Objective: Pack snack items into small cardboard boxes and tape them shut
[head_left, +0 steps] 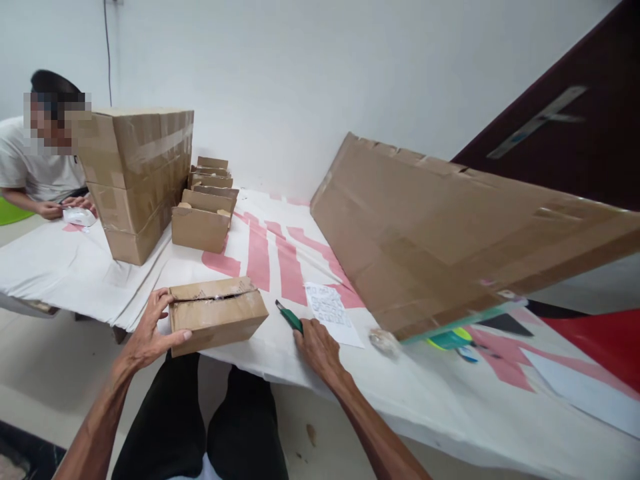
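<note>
Cardboard box (217,315) clamped by my left hand (150,331), green cutter (289,317) right of it gripped in my right hand (318,348); opening seems underway, needing a steady blade.

Cutter (290,317): only the green tip shows; the rest lies under my right hand (317,347), grip unclear.
Small box (216,313): left end covered by my left hand (150,333).
Printed slip (333,312): marks too small to read.
Cardboard sheet (450,233): runs off the right edge; near edge blurred.
Pale lump (384,340): blurred, unidentifiable.
Person at left (35,167): cut by the edge; white item (79,216) at their hands too small to tell.
</note>
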`<action>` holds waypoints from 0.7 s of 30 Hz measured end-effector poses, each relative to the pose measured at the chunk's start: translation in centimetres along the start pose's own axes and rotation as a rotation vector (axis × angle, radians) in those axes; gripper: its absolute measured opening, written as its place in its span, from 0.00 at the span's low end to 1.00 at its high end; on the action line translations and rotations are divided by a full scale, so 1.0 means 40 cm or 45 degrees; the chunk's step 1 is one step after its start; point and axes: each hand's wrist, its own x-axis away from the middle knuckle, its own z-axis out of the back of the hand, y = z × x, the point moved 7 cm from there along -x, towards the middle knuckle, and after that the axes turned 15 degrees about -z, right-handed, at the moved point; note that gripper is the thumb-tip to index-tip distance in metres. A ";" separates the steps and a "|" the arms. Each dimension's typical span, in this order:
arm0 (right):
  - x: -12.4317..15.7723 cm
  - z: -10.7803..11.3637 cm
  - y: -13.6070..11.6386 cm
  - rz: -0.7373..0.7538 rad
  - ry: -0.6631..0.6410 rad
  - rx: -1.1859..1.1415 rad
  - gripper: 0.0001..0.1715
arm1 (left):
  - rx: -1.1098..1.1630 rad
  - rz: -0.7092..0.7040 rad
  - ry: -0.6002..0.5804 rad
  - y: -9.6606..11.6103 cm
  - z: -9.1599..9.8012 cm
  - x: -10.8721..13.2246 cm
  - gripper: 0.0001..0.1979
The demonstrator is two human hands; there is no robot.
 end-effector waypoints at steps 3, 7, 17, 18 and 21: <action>-0.011 0.089 -0.018 -0.040 0.186 -0.279 0.16 | 0.015 -0.006 0.002 0.002 -0.002 0.003 0.32; -0.005 0.291 -0.113 0.185 0.284 -0.868 0.19 | 0.010 -0.010 -0.002 0.007 -0.002 0.004 0.32; 0.078 0.532 -0.483 0.977 -0.391 -0.960 0.13 | 0.032 -0.008 -0.006 0.009 -0.010 0.006 0.33; 0.076 0.533 -0.498 1.008 -0.394 -0.923 0.13 | 0.035 -0.012 -0.002 0.007 -0.011 0.006 0.33; 0.069 0.532 -0.534 1.070 -0.354 -0.747 0.15 | 0.043 -0.028 0.006 0.004 -0.014 0.007 0.33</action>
